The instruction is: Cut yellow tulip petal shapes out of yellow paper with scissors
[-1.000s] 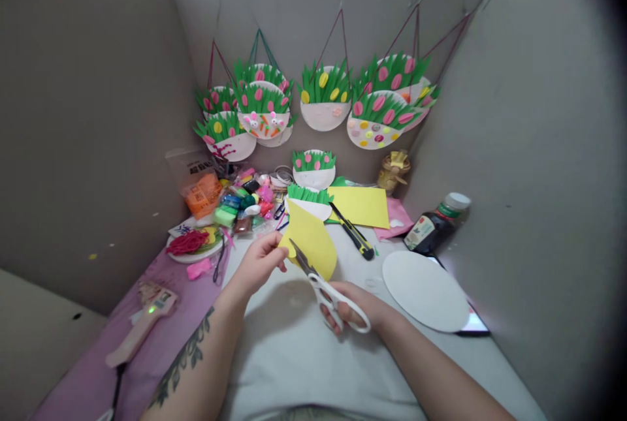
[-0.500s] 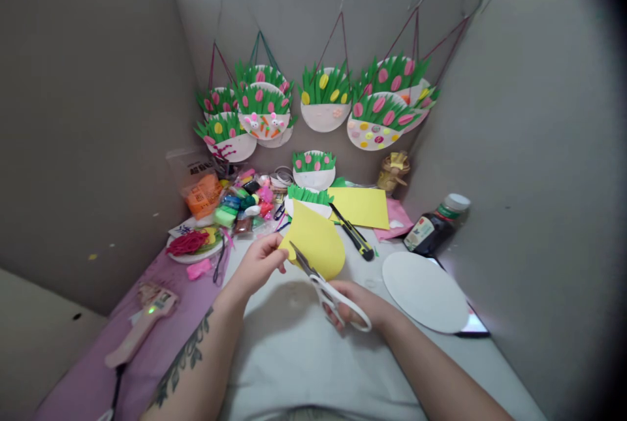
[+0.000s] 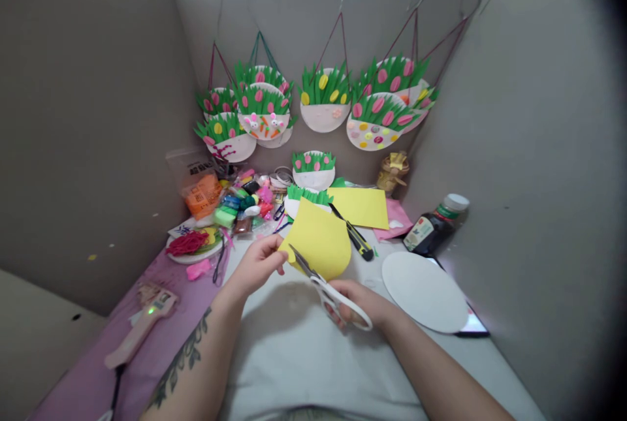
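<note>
White handles of the scissors [image 3: 319, 280] sit in the right hand [image 3: 349, 298], its grip closed, with the fingers curled about the loops. Off to the left, a pink corded tool [image 3: 141, 334] shows a green light. Just beyond the handles, the blades lie close together across the lower left of a curved piece of yellow paper [image 3: 321, 238], their tips near the left hand [image 3: 261, 262], whose thumb and fingers are pinched on that corner. The paper is held up over the pale table [image 3: 289, 336], between the two hands. Its right side is rounded, though whether by cutting or by bending I cannot tell. As far as shown, the cutting looks only partly done: the piece hangs together as one broad whole, and a good share seems left.

To the right, a plain white disc [image 3: 424, 290] lies partly over a lit screen [image 3: 476, 324]. Farther back, a black and yellow knife [image 3: 360, 243] rests by a flat yellow sheet [image 3: 365, 207]. Behind the held paper, a partly hidden grassy plate [image 3: 309, 195] shows green strips only; the propped plate [image 3: 313, 178] behind it carries pink ovals too. Farthest off, the hanging plates [image 3: 325, 117], with strips, ovals and cords, look finished.
</note>
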### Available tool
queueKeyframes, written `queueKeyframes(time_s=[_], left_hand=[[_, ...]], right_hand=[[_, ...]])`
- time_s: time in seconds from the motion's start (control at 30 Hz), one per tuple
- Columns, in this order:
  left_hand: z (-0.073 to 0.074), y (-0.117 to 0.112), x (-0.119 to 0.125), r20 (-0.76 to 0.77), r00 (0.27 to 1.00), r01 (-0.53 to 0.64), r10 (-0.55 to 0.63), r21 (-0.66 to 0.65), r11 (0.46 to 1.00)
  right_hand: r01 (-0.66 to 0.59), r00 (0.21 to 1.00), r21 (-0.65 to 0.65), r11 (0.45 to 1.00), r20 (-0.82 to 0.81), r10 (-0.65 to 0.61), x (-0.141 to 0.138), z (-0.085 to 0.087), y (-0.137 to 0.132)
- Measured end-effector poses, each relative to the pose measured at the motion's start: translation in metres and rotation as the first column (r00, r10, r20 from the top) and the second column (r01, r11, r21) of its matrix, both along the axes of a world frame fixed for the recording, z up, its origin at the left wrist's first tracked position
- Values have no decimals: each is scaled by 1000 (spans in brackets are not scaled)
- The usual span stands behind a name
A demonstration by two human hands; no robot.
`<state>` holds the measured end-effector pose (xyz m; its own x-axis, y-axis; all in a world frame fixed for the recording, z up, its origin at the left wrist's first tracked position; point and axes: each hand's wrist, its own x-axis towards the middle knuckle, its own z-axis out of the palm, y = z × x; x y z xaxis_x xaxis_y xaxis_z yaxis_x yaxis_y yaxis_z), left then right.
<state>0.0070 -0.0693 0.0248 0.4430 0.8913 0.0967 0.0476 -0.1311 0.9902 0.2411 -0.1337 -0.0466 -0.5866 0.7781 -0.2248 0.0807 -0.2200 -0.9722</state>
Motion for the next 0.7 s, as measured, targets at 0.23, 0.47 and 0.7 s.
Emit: queueKeyframes(time_s=[0.23,0.47,0.7], left_hand=[[0,0,-1,-16,1000,9,-8,15,1000],[5,-1,-1,-55,998,5,-4,17,1000],[7,-1,-1,-60,998,22,-21,15,1000]], right_hand=[[29,998,20,999,49,-30,1,4,0],[16,998,33,999,61,-18,6,-1,0],[10,997,53,999,82,-14,9,2,2]])
